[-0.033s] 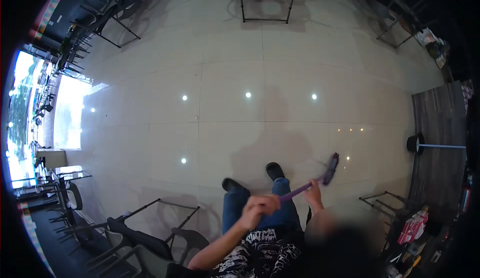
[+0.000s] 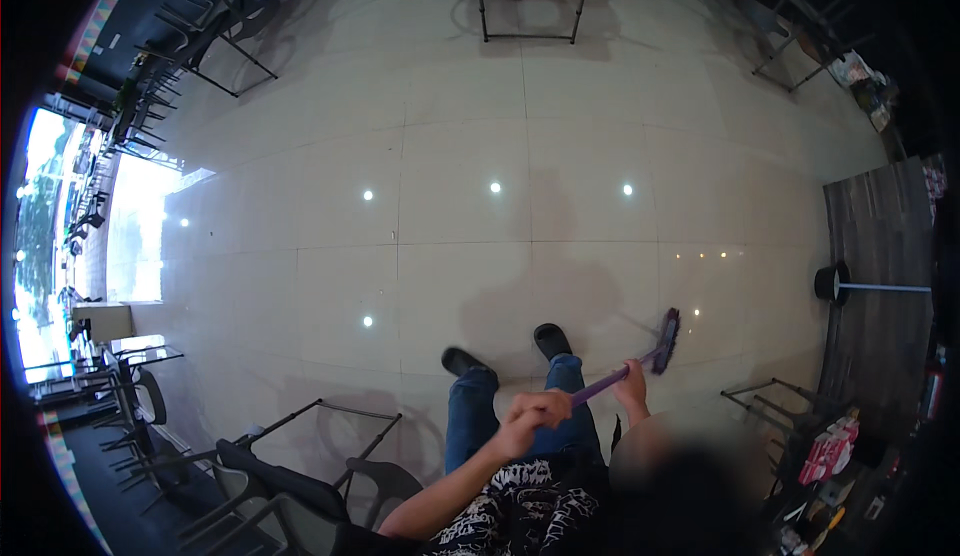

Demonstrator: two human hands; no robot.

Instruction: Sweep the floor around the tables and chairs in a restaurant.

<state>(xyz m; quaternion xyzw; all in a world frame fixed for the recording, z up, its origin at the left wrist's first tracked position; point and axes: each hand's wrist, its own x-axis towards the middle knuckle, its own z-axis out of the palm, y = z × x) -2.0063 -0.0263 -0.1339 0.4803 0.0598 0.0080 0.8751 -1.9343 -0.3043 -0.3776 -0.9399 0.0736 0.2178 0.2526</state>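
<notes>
- Your left hand (image 2: 540, 414) is closed around the upper part of the purple stick-handled broom (image 2: 598, 388); your right hand (image 2: 628, 384) is wrapped around the same handle lower down, close to the head.
- The broom's dark purple bristled head (image 2: 667, 341) is over the pale glossy tiled floor (image 2: 460, 286), between your right foot and the floor's right edge. Whether the bristles press on the tiles, you cannot tell from above.
- The handle slants across in front of your blue-jeaned right leg (image 2: 565, 376); a wide pull toward your left could knock it against your knee, because the shaft passes so near.
- Your black closed-toe right shoe (image 2: 550, 340) is near the head, so a low stroke leftward could catch the toe.
- A swing to the right could hit the grey metal table legs (image 2: 770, 396) by the floor's lower right corner, or tip the black pan with a pale long handle (image 2: 828, 284) at its right edge.
- The tiles look slick, so your feet could slip if you lean too far.
- With your right hand so low, reach looks short; overstretching could cost you balance.
</notes>
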